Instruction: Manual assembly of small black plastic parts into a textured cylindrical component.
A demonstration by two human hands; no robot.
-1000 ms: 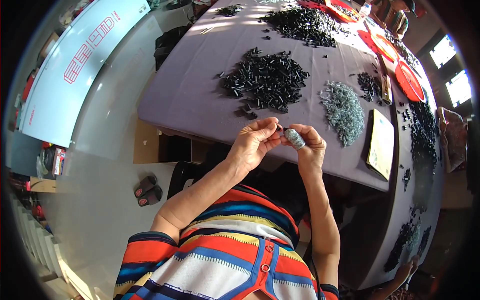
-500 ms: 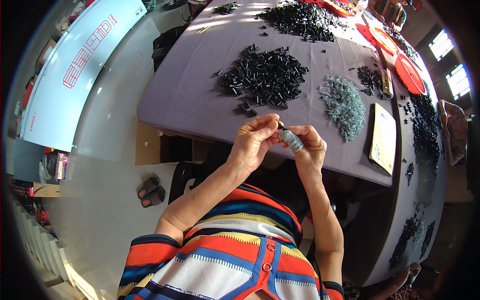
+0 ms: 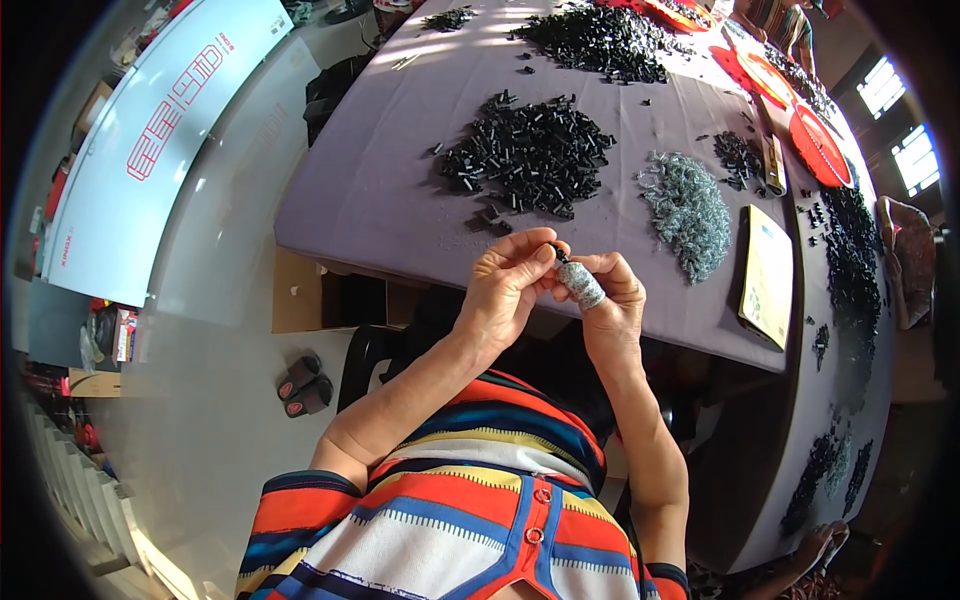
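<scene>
Both hands meet just off the near edge of the table. My left hand [image 3: 503, 285] pinches a small black tube-like part [image 3: 560, 253] between thumb and fingers. My right hand [image 3: 615, 300] is closed against the same spot, its fingertips at the part's lower end. A speckled grey sleeve [image 3: 580, 284] sits along the right thumb and looks like a wrap around it. The fingers hide most of the part. Beyond my hands lies a pile of short black tubes [image 3: 530, 155], and to the right a pile of small clear grey pieces [image 3: 688, 215].
A yellowish booklet or box [image 3: 766, 278] lies near the table's right edge. Farther off are another black heap [image 3: 600, 40] and red trays [image 3: 820, 147]. Another person [image 3: 785, 25] sits at the far right. An open cardboard box [image 3: 300, 290] stands under the table, with slippers [image 3: 304, 387] on the floor.
My right hand has shifted slightly left and turned a little, so the grey sleeve shows more fully. The black part stays at the fingertips.
</scene>
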